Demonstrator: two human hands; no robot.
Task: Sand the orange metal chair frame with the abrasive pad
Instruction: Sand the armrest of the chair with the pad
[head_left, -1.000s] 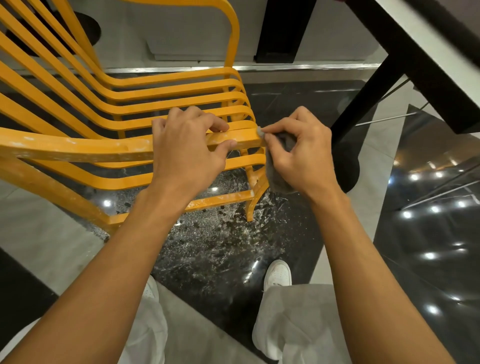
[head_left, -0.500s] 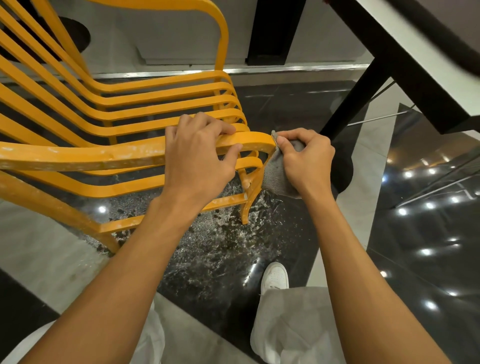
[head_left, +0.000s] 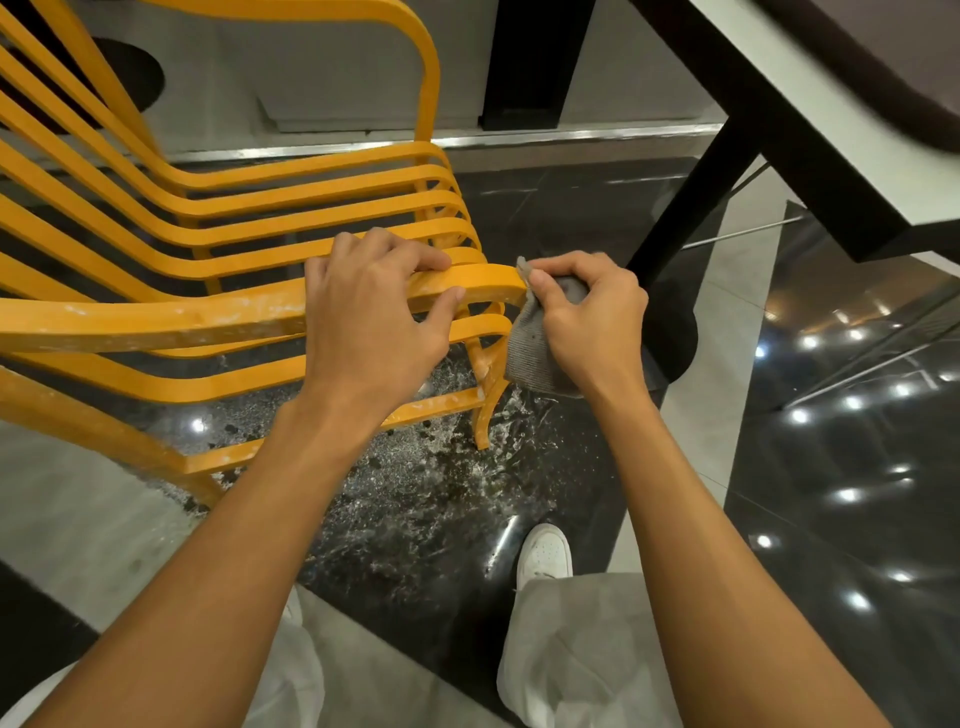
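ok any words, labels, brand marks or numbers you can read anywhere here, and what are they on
None: no text, label, logo or number can be read on the orange chair frame, the grey abrasive pad, the white shoe or the table.

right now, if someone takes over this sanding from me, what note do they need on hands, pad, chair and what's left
Left hand: grips the near top rail of the orange chair frame, steadying it.
Right hand: pinches the grey abrasive pad against the rail's rounded front corner.
Done: that rail shows pale scuffed patches; dust and flakes lie on the dark floor below.
Left: the seat slats behind look glossy orange, apparently unsanded.
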